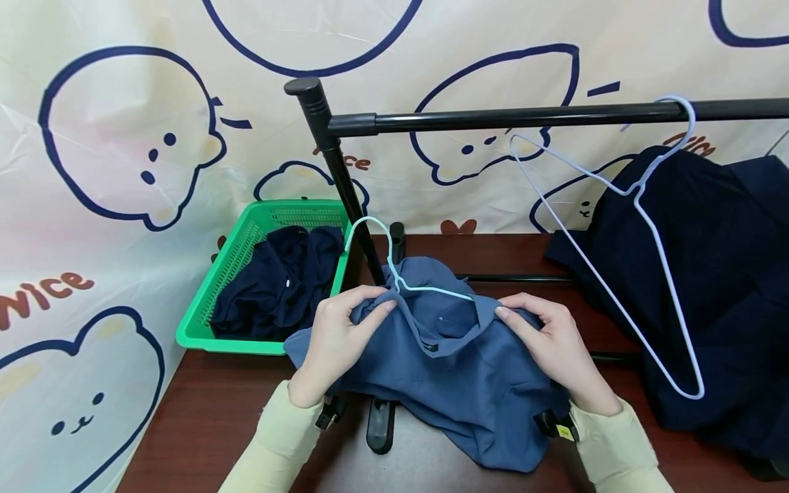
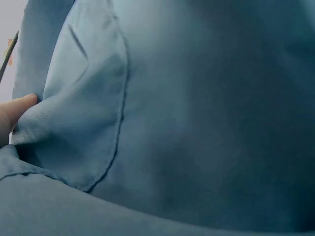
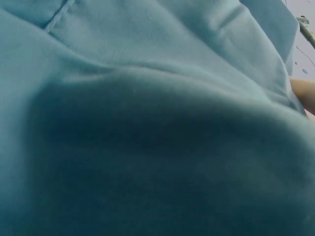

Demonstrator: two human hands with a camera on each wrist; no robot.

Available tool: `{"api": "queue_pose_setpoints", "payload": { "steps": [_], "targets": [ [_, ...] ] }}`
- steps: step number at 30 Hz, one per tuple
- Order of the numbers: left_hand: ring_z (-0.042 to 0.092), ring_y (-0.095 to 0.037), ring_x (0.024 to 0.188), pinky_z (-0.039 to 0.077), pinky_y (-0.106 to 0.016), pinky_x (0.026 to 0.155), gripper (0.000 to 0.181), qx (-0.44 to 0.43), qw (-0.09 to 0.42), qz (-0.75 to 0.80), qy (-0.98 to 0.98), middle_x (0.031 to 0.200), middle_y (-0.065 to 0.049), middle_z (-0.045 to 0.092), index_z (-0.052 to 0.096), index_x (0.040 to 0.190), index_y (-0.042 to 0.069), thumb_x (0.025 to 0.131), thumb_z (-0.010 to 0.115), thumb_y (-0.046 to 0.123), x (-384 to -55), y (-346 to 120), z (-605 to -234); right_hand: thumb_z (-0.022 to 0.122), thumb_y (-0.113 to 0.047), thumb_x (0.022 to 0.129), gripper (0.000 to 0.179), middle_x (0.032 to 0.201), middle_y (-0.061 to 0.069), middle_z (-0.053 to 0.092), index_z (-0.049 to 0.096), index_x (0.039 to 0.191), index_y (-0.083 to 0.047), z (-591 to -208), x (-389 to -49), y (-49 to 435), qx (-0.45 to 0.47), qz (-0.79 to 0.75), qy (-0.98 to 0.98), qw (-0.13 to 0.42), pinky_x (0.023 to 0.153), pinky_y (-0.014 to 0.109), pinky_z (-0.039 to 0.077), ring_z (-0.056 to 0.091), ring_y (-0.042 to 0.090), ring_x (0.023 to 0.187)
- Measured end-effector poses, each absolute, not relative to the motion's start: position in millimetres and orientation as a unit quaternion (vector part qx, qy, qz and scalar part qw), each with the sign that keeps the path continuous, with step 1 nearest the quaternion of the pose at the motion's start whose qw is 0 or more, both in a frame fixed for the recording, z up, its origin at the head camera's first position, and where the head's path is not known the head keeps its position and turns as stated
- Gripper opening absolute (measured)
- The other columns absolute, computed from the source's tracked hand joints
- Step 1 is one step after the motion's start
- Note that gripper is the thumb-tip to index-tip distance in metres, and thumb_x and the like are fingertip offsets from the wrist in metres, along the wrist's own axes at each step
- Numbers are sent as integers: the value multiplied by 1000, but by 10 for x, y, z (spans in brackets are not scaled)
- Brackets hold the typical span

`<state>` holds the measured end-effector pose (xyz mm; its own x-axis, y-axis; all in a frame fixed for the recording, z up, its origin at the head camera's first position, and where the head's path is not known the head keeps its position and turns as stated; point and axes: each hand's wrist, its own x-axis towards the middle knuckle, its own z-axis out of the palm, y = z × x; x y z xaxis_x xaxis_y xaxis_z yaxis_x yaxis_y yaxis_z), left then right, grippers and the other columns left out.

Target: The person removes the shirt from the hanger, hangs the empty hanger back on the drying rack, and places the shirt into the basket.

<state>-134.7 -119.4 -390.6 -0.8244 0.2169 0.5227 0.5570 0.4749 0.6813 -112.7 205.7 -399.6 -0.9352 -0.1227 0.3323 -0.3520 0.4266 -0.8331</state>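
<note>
A blue shirt (image 1: 444,390) with a collar is held up in front of me. Inside its neck opening sits a pale blue hanger (image 1: 434,290), its hook standing out above the collar and its lower part hidden by cloth. At the left side of the neckline, my left hand (image 1: 335,335) pinches the fabric between thumb and fingers. My right hand (image 1: 551,339) pinches the opposite side in the same way. Blue cloth (image 2: 162,98) fills most of the left wrist view, with a fingertip at its left edge. The right wrist view is also mostly shirt cloth (image 3: 172,147).
A black rack rail (image 1: 468,122) runs across above the shirt, its post rising behind it. From the rail hangs another pale hanger (image 1: 689,127), in front of dark clothes (image 1: 727,274). To the left, a green basket (image 1: 234,344) holds a dark navy garment (image 1: 271,287).
</note>
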Motion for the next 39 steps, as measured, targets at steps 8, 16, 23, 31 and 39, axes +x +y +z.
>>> {"api": "queue_pose_setpoints", "payload": {
  "steps": [8, 16, 23, 31, 39],
  "targets": [
    [70, -9, 92, 57, -34, 80, 15, -245, 237, -451, -825, 103, 3, 75, 78, 107, 14, 92, 79, 16, -1357, -1208, -3889, 73, 4, 91, 21, 92, 4, 69, 80, 107, -8, -4011, -1137, 2147, 184, 501, -827, 178, 75, 19, 47, 62, 13, 84],
    [70, -11, 94, 55, -30, 84, 18, -230, 253, -466, -816, 106, 6, 74, 78, 109, 13, 92, 79, 14, -1325, -1314, -3819, 76, 13, 83, 26, 99, 3, 59, 81, 102, -4, -4038, -1116, 2365, 161, 462, -841, 232, 71, 18, 42, 53, 10, 86],
    [70, -13, 95, 54, -28, 84, 24, -226, 266, -475, -808, 107, 6, 74, 78, 113, 16, 89, 81, 13, -1295, -1291, -3802, 71, -5, 96, 15, 90, 2, 68, 81, 107, -8, -3953, -1064, 2343, 84, 506, -839, 180, 65, 18, 49, 62, 13, 77],
    [69, -14, 100, 53, -29, 87, 35, -233, 241, -478, -812, 113, 4, 73, 74, 121, 16, 87, 83, 14, -1310, -1322, -3801, 61, -7, 103, 18, 82, 5, 64, 70, 100, 8, -3991, -1101, 2345, 52, 705, -697, 121, 66, 23, 50, 59, 17, 74],
    [66, -13, 83, 51, -27, 72, 40, -233, 224, -486, -812, 101, 1, 72, 69, 126, 16, 89, 81, 11, -1296, -1324, -3840, 45, 0, 108, 20, 95, 8, 62, 64, 101, 3, -4108, -1162, 2282, 119, 850, -509, 69, 80, 23, 49, 58, 18, 85]
  ]
}}
